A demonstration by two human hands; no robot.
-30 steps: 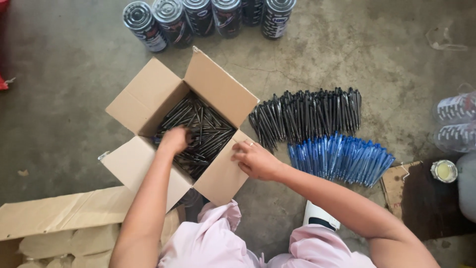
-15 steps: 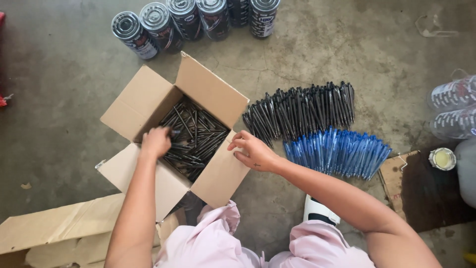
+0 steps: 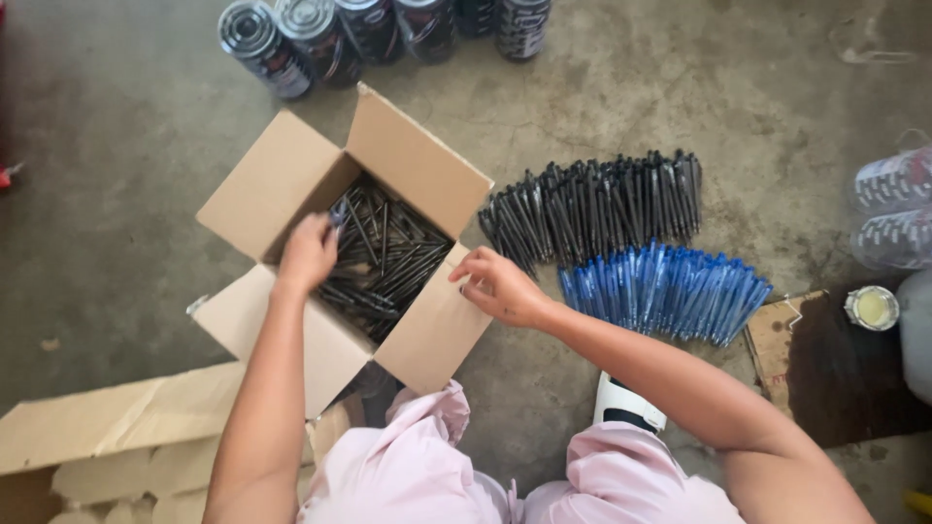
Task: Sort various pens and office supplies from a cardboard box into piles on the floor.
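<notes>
Black pens fill the open cardboard box.

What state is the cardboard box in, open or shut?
Open: the cardboard box has its flaps spread outward, dark pens visible inside, left hand reaching in.

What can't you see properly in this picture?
Head view:
- How deep the pens go in the cardboard box: the top layer hides the rest.
- What the left hand grips: its fingers curl into the pens.
- Whether the right hand holds anything: its palm faces away, by the box flap.
- The cans: cut off by the top edge.
- The clear bottles: cut off by the right edge.
</notes>
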